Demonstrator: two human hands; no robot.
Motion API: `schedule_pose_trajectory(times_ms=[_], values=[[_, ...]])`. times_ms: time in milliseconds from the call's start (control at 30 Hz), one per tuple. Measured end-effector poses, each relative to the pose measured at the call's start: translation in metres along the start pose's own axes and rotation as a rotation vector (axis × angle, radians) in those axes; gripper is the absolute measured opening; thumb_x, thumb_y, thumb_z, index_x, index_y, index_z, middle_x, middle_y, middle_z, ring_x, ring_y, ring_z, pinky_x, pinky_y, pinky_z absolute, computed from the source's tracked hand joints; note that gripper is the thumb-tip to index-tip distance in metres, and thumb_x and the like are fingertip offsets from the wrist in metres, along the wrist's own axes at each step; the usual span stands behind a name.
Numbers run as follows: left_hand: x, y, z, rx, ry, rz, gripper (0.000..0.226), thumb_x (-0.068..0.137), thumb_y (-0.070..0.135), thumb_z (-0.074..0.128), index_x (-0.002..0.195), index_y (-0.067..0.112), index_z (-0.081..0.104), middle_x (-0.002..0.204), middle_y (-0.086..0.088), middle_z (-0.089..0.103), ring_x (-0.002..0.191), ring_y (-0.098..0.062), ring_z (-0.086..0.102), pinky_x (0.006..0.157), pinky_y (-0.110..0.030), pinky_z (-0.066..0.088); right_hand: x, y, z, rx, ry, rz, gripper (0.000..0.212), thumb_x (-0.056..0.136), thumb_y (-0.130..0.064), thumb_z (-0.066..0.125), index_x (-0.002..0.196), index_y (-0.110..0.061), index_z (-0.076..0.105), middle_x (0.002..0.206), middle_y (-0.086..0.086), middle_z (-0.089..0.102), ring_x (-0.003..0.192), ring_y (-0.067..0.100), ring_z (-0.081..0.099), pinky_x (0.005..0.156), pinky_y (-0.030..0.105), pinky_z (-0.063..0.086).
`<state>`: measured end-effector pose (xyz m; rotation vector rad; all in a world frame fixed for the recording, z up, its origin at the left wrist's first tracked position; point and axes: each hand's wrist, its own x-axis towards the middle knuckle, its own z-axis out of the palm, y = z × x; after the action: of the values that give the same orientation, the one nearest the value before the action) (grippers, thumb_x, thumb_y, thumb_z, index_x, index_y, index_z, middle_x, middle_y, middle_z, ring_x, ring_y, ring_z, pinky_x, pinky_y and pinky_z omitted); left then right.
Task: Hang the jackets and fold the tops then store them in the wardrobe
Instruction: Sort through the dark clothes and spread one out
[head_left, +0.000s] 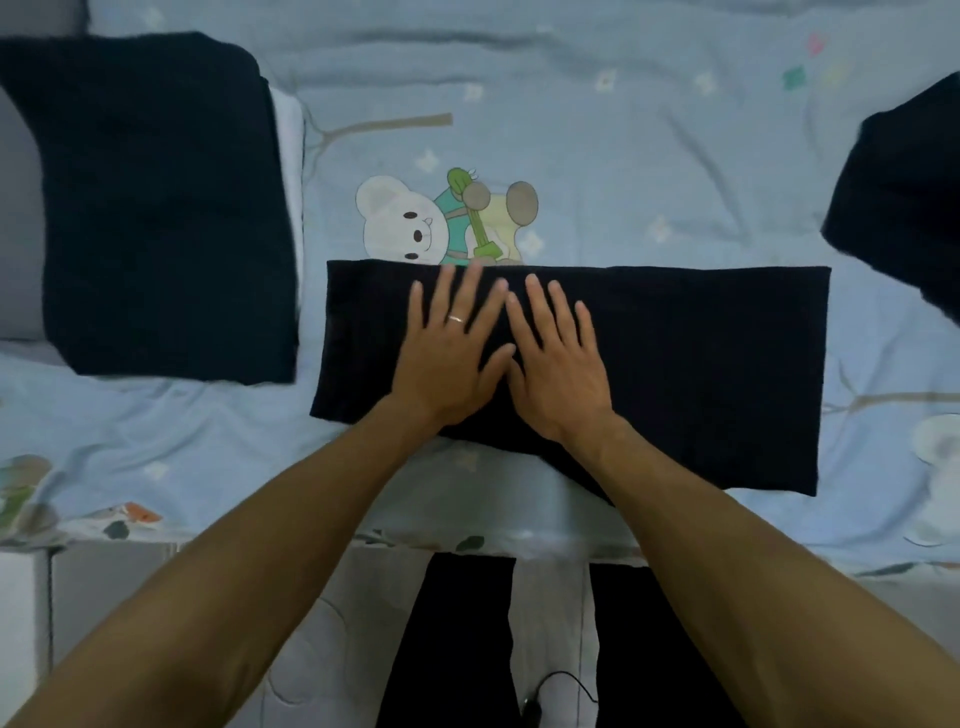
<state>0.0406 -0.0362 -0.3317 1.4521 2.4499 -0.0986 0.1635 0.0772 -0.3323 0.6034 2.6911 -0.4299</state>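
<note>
Head view, folding stage of the task. A dark top (675, 364), already folded lengthwise into a long band, lies across the centre of the frame on the pale blue bedsheet (649, 156), its upper edge just below the printed bear motif (405, 223). The left hand (447, 358) and the right hand (556, 369) lie side by side on the left half of the band, palms down, fingers straight and spread, thumbs nearly touching; neither hand grasps the cloth. Flat hands laid this way most likely press the layers together and smooth out wrinkles, so that the band keeps its shape before a crosswise fold. A ring (457, 318) shows on one finger of the left hand. At the upper left of the frame rests a folded dark garment (156, 208), apparently finished and set aside clear of the working area; a white fabric edge (287, 135) shows beside it. At the right edge a further dark garment (904, 208) lies partly out of view, and whether it is a top or a jacket cannot be told. The wardrobe is not visible, so storage appears yet to come.
</note>
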Motion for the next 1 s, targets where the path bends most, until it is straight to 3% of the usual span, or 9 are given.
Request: schedule_pose_trajectory(times_ms=[233,400,533,633,733,800,867,933,1000], values=[[0.007,0.016,0.017,0.086,-0.034,-0.085,0.071,0.097,0.055,0.026,0.157,0.018,0.017,0.164,-0.015,0.009,0.15,-0.04,0.009,0.116,-0.065,0.008,-0.049,0.11,-0.001,-0.084,-0.006,0.05,0.069,0.101,-0.053,0.016,0.158,-0.016,0.011,0.165,0.008,0.001,0.152,0.026,-0.001,0.123,0.046,0.0],[0.038,0.117,0.007,0.026,-0.023,0.071,0.071,0.097,0.059,0.025,0.156,0.02,0.02,0.164,-0.016,0.008,0.15,-0.04,0.008,0.115,-0.066,0.01,-0.058,0.134,0.001,-0.07,0.06,0.009,0.068,0.1,-0.051,0.023,0.157,-0.015,0.019,0.165,0.011,0.009,0.152,0.029,0.006,0.122,0.047,0.004],[0.058,0.156,0.021,0.041,-0.013,0.029,0.068,0.098,0.058,0.026,0.157,0.025,0.015,0.165,-0.011,0.006,0.151,-0.038,0.005,0.115,-0.065,0.005,-0.072,0.177,0.009,-0.006,0.114,0.173,0.07,0.1,-0.053,0.024,0.157,-0.013,0.018,0.165,0.012,0.01,0.152,0.029,0.008,0.122,0.044,0.005],[0.057,0.156,0.027,0.06,-0.031,0.012,0.069,0.099,0.056,0.026,0.158,0.026,0.009,0.165,-0.01,0.001,0.151,-0.037,0.001,0.116,-0.065,0.004,-0.084,0.194,0.008,0.048,0.173,0.297,0.068,0.102,-0.053,0.028,0.156,-0.013,0.023,0.164,0.01,0.016,0.151,0.031,0.014,0.12,0.051,0.013],[0.054,0.173,0.018,0.037,-0.086,-0.044,0.067,0.1,0.053,0.021,0.158,0.024,0.007,0.165,-0.011,-0.003,0.151,-0.038,-0.003,0.118,-0.062,0.003,-0.092,0.195,0.0,0.262,0.278,0.351,0.068,0.1,-0.043,0.045,0.154,-0.006,0.027,0.159,0.02,0.023,0.142,0.038,0.029,0.113,0.049,0.029],[0.05,0.194,0.012,-0.069,-0.08,-0.158,0.064,0.101,0.046,0.024,0.158,0.022,0.009,0.165,-0.012,-0.002,0.151,-0.037,-0.003,0.119,-0.057,0.001,-0.097,0.199,-0.016,0.633,0.289,0.479,0.071,0.095,-0.03,0.057,0.151,-0.002,0.026,0.15,0.02,0.035,0.131,0.033,0.042,0.105,0.042,0.041],[0.048,0.215,0.006,-0.237,-0.05,-0.282,0.061,0.102,0.035,0.034,0.158,0.022,0.014,0.165,-0.011,-0.001,0.151,-0.035,-0.005,0.12,-0.053,-0.001,-0.104,0.214,-0.029,0.926,0.151,0.579,0.052,0.093,-0.026,0.061,0.138,-0.005,0.044,0.128,0.014,0.056,0.113,0.028,0.057,0.092,0.037,0.049],[0.047,0.225,0.001,-0.406,-0.016,-0.374,0.059,0.102,0.026,0.041,0.157,0.022,0.021,0.166,-0.009,0.003,0.152,-0.031,-0.004,0.122,-0.049,-0.002,-0.107,0.227,-0.036,1.011,0.073,0.573,0.022,0.092,-0.026,0.064,0.098,-0.004,0.061,0.09,0.009,0.065,0.081,0.022,0.062,0.072,0.034,0.051],[0.047,0.235,-0.007,-0.575,0.014,-0.415,0.053,0.101,0.022,0.048,0.152,0.023,0.035,0.165,-0.004,0.013,0.152,-0.025,0.001,0.124,-0.042,0.002,-0.115,0.239,-0.04,1.059,0.137,0.604,0.031,0.092,-0.022,0.065,0.07,-0.004,0.052,0.063,0.004,0.05,0.057,0.015,0.047,0.056,0.029,0.042]])
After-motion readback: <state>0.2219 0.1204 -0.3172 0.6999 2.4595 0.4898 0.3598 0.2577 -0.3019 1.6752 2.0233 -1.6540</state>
